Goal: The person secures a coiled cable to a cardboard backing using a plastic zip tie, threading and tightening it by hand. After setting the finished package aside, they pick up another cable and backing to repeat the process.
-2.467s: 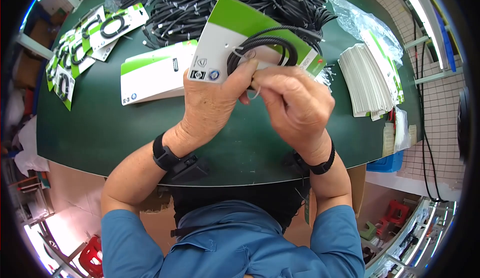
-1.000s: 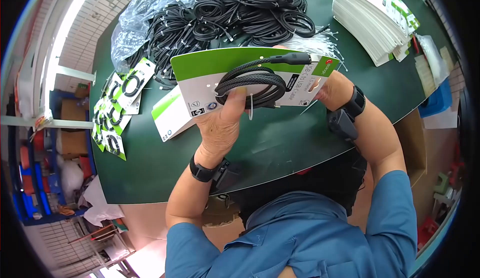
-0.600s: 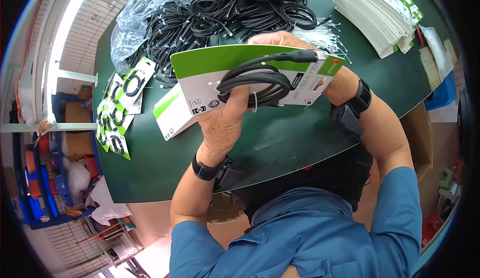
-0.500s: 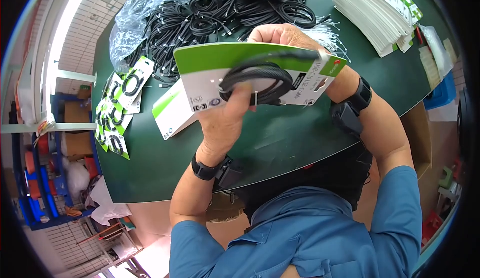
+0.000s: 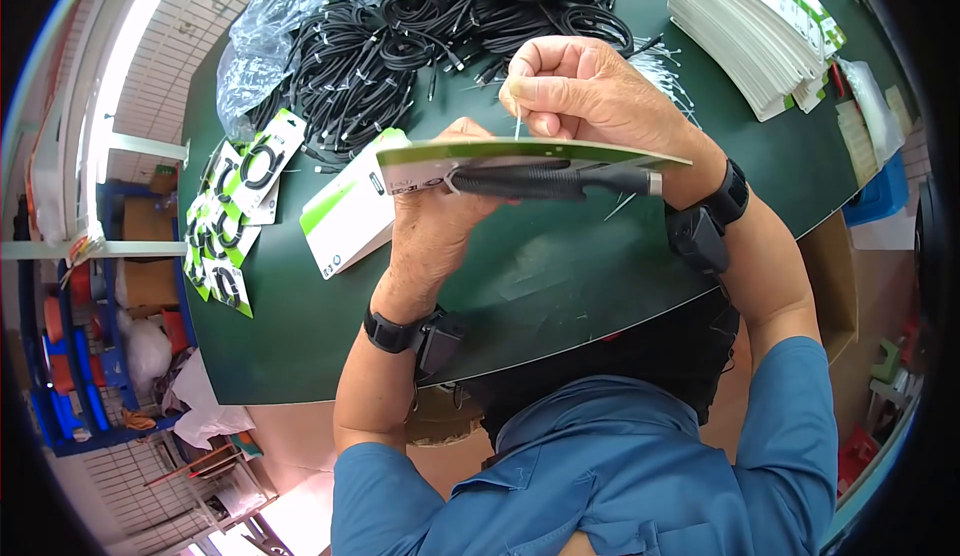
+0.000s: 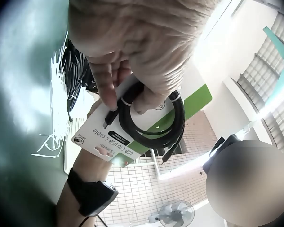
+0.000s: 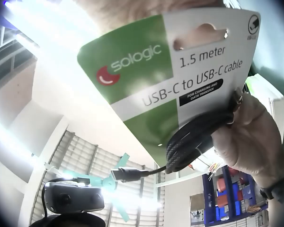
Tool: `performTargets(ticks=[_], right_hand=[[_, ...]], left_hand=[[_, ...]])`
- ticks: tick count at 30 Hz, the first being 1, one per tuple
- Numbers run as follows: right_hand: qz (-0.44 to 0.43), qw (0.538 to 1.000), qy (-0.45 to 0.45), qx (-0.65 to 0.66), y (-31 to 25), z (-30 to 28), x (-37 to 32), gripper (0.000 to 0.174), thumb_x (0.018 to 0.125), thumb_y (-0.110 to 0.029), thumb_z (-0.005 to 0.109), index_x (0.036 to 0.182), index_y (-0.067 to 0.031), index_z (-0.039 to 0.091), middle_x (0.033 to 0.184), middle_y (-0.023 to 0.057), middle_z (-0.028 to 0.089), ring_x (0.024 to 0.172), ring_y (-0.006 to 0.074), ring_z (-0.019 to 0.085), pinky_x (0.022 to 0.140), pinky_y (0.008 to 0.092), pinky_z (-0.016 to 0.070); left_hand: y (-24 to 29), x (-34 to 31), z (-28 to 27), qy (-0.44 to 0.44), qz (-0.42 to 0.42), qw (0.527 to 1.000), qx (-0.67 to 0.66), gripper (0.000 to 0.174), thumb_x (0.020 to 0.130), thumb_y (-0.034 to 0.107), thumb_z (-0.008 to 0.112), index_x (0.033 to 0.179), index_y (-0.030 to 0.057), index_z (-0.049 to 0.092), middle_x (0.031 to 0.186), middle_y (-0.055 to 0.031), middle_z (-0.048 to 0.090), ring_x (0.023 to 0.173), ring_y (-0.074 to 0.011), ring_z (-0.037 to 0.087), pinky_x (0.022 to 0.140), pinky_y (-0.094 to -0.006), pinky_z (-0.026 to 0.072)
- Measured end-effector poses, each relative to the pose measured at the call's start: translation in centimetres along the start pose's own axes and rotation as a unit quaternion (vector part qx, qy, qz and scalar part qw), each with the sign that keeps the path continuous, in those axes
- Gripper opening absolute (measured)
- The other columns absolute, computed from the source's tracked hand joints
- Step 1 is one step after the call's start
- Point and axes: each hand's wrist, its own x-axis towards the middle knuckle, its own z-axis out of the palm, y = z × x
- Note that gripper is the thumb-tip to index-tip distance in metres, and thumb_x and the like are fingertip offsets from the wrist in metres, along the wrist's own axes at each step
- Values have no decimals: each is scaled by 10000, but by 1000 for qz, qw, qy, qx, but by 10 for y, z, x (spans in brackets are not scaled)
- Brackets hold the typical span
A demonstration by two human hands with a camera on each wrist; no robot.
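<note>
In my left hand is a green-and-white packaging card with a coiled black USB-C cable on its front. The left wrist view shows that thumb pressing inside the coil. Seen from the head, the card stands nearly edge-on, with a cable plug toward the right end. Behind the card's upper edge, my right hand pinches a thin white cable tie between thumb and forefinger. The tie's lower part is hidden by the card.
Black coiled cables pile up at the back, beside loose white ties. A stack of blank-front cards lies left of centre, carded cables farther left. A tall card stack stands at right rear, clear plastic at left rear.
The card has tipped from facing the head camera to almost edge-on. My right hand has come up from behind the card and now shows above it, pinching the white tie.
</note>
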Motion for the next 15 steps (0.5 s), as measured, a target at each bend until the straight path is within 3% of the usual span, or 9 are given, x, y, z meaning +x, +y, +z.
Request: performTargets(ticks=[3, 9, 12, 15], right_hand=[[-62, 994, -60, 59, -3, 3, -4, 93, 1004, -96, 653, 943, -41, 609, 868, 20, 596, 683, 38, 527, 606, 185, 433], [-109, 992, -63, -17, -14, 12, -12, 103, 1019, -85, 641, 934, -44, 598, 872, 35, 598, 735, 60, 529, 640, 204, 450], [-104, 990, -82, -40, -13, 5, -8, 121, 1023, -105, 652, 932, -50, 593, 890, 37, 608, 759, 68, 535, 666, 218, 463], [-71, 994, -12, 86, -6, -17, 4, 125, 1026, -144, 666, 984, -35, 621, 932, 38, 640, 801, 80, 582, 735, 229, 496]], left_hand=[[-4, 3, -3, -18, 71, 997, 13, 266, 817, -31, 820, 1048, 21, 698, 992, -46, 693, 883, -118, 654, 777, -287, 578], [-3, 2, 2, -13, 149, 988, 40, 253, 837, -26, 811, 1064, 18, 710, 1018, -52, 706, 877, -117, 655, 783, -285, 568], [-2, -8, 5, 69, 20, 996, 58, 226, 870, -27, 780, 1080, 24, 713, 1050, -58, 718, 871, -121, 660, 742, -279, 561], [5, -2, 10, 102, 10, 995, 9, 233, 886, -18, 767, 1106, 33, 709, 1065, -55, 723, 876, -123, 665, 711, -278, 559]])
